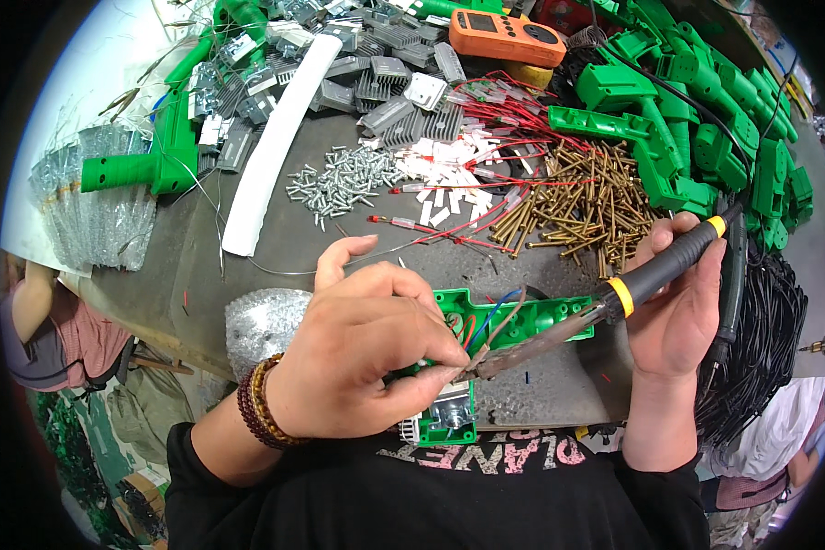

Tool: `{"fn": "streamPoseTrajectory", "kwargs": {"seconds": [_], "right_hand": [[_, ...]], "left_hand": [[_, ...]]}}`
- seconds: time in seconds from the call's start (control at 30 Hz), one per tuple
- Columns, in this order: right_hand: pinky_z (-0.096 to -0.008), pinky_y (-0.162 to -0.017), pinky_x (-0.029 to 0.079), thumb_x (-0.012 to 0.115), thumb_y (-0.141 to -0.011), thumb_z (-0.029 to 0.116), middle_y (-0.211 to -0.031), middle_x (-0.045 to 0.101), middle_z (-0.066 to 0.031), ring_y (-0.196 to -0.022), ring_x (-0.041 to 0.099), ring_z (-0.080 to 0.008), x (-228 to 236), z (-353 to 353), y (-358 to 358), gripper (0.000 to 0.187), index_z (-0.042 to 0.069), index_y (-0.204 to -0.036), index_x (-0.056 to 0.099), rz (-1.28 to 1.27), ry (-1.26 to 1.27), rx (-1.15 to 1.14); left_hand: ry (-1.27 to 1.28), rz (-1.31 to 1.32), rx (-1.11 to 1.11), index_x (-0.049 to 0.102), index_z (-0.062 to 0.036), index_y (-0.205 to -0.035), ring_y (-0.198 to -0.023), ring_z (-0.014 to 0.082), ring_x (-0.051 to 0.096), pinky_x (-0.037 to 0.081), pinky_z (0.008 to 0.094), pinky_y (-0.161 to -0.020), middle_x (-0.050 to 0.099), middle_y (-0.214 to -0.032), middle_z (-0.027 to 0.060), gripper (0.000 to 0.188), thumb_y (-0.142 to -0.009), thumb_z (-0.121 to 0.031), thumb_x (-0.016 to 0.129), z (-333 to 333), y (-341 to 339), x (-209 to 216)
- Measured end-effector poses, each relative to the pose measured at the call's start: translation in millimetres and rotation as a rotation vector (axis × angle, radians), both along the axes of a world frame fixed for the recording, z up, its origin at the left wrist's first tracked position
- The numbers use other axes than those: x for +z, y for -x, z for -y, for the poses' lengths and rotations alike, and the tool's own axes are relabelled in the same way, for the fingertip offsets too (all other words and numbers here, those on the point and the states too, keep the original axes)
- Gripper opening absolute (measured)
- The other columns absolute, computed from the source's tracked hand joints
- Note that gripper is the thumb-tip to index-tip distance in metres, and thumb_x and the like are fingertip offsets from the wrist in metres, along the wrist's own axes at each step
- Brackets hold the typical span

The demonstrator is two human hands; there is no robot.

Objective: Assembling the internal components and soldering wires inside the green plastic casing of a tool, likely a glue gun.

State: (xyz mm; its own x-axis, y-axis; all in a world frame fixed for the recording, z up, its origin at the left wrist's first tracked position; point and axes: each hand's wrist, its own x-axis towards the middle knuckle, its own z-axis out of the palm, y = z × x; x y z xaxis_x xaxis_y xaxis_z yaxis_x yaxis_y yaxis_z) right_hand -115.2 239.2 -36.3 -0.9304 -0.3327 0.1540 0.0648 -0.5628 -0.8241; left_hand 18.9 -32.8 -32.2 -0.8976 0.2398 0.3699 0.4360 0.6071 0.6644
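Note:
My right hand [676, 316] grips the black handle of a soldering iron [674, 263] with yellow rings. The iron slants down left, its dark, worn barrel reaching my left fingertips. My left hand [366, 344] is closed in a pinch on a thin brownish wire [497, 332] right beside the iron's tip; the exact grip is partly hidden. Under both hands lies an open green plastic tool housing [559, 316] with blue and red wires inside. A metal part [451, 410] sits in its near end. My left hand covers the middle of the housing.
Behind the housing lie silver screws [339, 183], white sleeves [449, 170], red-wired parts [513, 101] and brass-coloured screws [582, 202]. Grey heat sinks [389, 73], an orange meter [507, 38] and green housings [697, 119] fill the back. Black cables [761, 348] hang at right; bubble wrap [264, 325] lies left.

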Motion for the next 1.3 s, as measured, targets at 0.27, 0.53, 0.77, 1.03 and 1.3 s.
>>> {"fn": "streamPoseTrajectory", "kwargs": {"seconds": [0.27, 0.53, 0.77, 1.03, 1.3], "right_hand": [[-0.0294, -0.086, 0.051, 0.048, -0.105, 0.045, -0.118, 0.059, -0.0128, -0.099, 0.059, -0.019, 57, -36, 29, 0.051, 0.003, -0.135, 0.051, -0.511, -0.081, -0.482], [-0.0284, -0.092, 0.049, 0.061, -0.1, 0.011, -0.115, 0.064, -0.0059, -0.103, 0.061, -0.0131, 56, 34, 163, 0.029, 0.006, -0.129, 0.059, -0.962, -0.756, -0.527], [-0.0373, -0.096, 0.05, 0.056, -0.091, -0.006, -0.123, 0.064, -0.0139, -0.11, 0.063, -0.0257, 63, 27, 161, 0.051, 0.008, -0.14, 0.052, -1.037, -0.92, -0.643], [-0.0383, -0.09, 0.056, 0.064, -0.091, 0.009, -0.111, 0.064, -0.0121, -0.103, 0.063, -0.028, 138, 59, -71, 0.025, 0.008, -0.116, 0.06, -1.031, 0.938, -0.423], [-0.0368, -0.086, 0.062, 0.072, -0.084, 0.001, -0.11, 0.066, -0.0133, -0.104, 0.064, -0.0266, 92, 34, -96, 0.042, 0.004, -0.124, 0.058, -0.892, 0.807, 0.472]], "left_hand": [[-0.017, 0.005, 0.025, 0.073, -0.0185, -0.079, -0.089, 0.0158, 0.065, 0.024, 0.0544, -0.109, 0.069, -0.079, -0.0067, 0.012, -0.071, -0.014, 0.081, -3, -2, 1], [-0.011, -0.078, 0.034, 0.072, -0.016, -0.081, -0.089, 0.0156, 0.064, 0.029, 0.0548, -0.105, 0.069, -0.078, -0.0055, 0.009, -0.074, -0.015, 0.078, -3, -3, 3], [-0.021, -0.104, 0.028, 0.072, -0.0171, -0.08, -0.087, 0.0166, 0.065, 0.027, 0.0539, -0.106, 0.068, -0.079, -0.0059, 0.013, -0.071, -0.013, 0.081, -7, -3, 0], [-0.056, -0.117, 0.039, 0.07, -0.018, -0.08, -0.09, 0.0175, 0.063, 0.031, 0.0567, -0.104, 0.067, -0.079, -0.0053, 0.015, -0.071, -0.011, 0.079, -8, -3, -2], [-0.038, -0.132, 0.059, 0.07, -0.0179, -0.079, -0.09, 0.0174, 0.063, 0.031, 0.0557, -0.104, 0.067, -0.078, -0.0056, 0.015, -0.07, -0.01, 0.079, -5, -5, -5]]}}
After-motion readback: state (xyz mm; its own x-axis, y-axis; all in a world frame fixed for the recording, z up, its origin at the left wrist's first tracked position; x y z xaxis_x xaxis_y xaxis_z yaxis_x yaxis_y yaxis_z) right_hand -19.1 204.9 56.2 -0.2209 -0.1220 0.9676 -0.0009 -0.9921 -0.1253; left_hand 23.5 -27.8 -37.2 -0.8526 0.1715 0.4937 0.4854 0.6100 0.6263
